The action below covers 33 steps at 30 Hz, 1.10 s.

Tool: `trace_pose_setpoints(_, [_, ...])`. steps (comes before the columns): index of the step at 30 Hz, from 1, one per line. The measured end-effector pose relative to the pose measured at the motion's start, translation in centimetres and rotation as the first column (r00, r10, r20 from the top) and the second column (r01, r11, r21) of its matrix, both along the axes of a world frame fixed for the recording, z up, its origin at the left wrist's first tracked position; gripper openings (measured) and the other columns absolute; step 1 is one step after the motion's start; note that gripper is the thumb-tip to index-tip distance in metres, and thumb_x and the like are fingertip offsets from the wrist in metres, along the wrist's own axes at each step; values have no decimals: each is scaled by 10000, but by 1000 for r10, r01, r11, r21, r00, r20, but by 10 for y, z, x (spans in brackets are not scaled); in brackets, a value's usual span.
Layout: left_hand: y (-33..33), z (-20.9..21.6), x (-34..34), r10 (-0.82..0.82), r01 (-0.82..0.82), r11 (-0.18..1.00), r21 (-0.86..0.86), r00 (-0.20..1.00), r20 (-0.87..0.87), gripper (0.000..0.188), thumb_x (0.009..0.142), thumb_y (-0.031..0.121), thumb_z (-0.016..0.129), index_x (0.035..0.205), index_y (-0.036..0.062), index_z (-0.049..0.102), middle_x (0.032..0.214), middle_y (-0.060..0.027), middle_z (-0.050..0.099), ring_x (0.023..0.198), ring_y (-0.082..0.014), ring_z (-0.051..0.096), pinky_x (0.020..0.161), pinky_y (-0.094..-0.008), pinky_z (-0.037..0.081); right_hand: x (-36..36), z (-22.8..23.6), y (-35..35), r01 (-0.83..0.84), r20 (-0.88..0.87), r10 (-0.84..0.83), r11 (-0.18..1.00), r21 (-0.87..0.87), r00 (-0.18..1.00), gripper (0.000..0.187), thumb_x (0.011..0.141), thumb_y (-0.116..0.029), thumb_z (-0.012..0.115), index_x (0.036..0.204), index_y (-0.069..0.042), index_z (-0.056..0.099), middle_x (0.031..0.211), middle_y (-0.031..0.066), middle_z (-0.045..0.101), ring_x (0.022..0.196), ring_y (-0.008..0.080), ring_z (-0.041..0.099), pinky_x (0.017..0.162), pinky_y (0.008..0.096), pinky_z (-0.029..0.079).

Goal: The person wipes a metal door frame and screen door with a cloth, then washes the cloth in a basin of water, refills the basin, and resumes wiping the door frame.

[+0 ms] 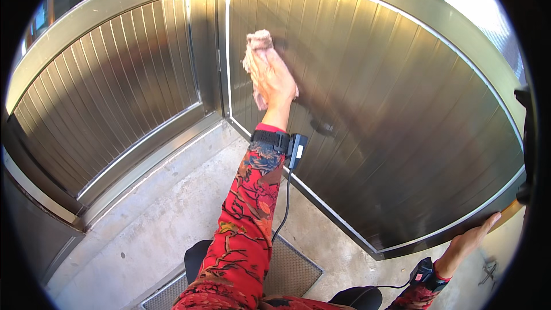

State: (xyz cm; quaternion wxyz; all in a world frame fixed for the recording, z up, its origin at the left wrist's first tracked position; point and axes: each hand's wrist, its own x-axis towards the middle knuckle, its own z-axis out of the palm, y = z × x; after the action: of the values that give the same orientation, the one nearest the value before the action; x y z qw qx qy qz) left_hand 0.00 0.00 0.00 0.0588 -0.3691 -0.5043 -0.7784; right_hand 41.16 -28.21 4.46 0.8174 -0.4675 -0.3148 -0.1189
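My left hand (278, 80), at the upper middle, is closed on a crumpled pale pink cloth (259, 40) and presses it to the ribbed panel of a metal door (367, 103). Parts of the cloth stick out past the fingertips and beside the palm. At the lower right, my right hand (461, 247) holds the door's outer edge. One digit stretches along that edge, while its other fingers are mostly hidden. The panel is shiny brownish-grey metal inside a light border strip. A dark smudge or reflection (324, 127) shows below the cloth.
A second ribbed metal panel (115, 74) stands at the left, meeting the door at an upright post (208, 34). Below lies a pale concrete floor (166, 195) with a textured metal plate (293, 267). Each wrist bears a strapped device (297, 150) with a cable.
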Motion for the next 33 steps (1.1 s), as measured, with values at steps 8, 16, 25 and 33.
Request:
trace_pose_setpoints(8, [-24, -164, 11, -33, 201, 921, -335, 895, 445, 539, 981, 260, 279, 1441, -20, 259, 1478, -204, 327, 1388, -324, 274, 1151, -381, 202, -17, 7, -1, -3, -29, 2, 1000, -19, 1000, 667, 994, -435, 428, 1448, 32, 284, 1521, 102, 296, 1392, 188, 273, 1142, 289, 169])
trace_pose_setpoints(16, [-41, -89, 41, 4, 154, 950, -273, 866, 500, 597, 984, 412, 315, 1423, 6, 321, 1408, -245, 412, 1292, -400, 400, 1073, -414, 325, 7, 8, -1, -1, 61, 3, 999, -39, 998, 691, 986, -456, 438, 1445, 39, 292, 1487, 112, 349, 1357, 212, 322, 1124, 289, 206])
trace_pose_setpoints(25, [-98, 114, 125, -1, 21, 995, 102, 982, -190, 604, 986, 348, 336, 1445, -32, 236, 1510, -232, 219, 1421, -362, 162, 1144, -483, 127, -3, 3, -6, -55, 23, 55, 998, 7, 998, 627, 1004, -395, 421, 1437, 41, 300, 1519, 103, 302, 1396, 185, 267, 1147, 295, 164])
trace_pose_setpoints(33, [-77, -16, 103, -6, 6, 1000, -8, 999, -33, 646, 975, 375, 357, 1460, -25, 211, 1512, -235, 227, 1414, -371, 190, 1141, -478, 142, -4, -2, -8, 19, 44, -17, 998, -52, 999, 653, 1006, -433, 394, 1450, 34, 283, 1507, 101, 310, 1368, 193, 293, 1134, 291, 179])
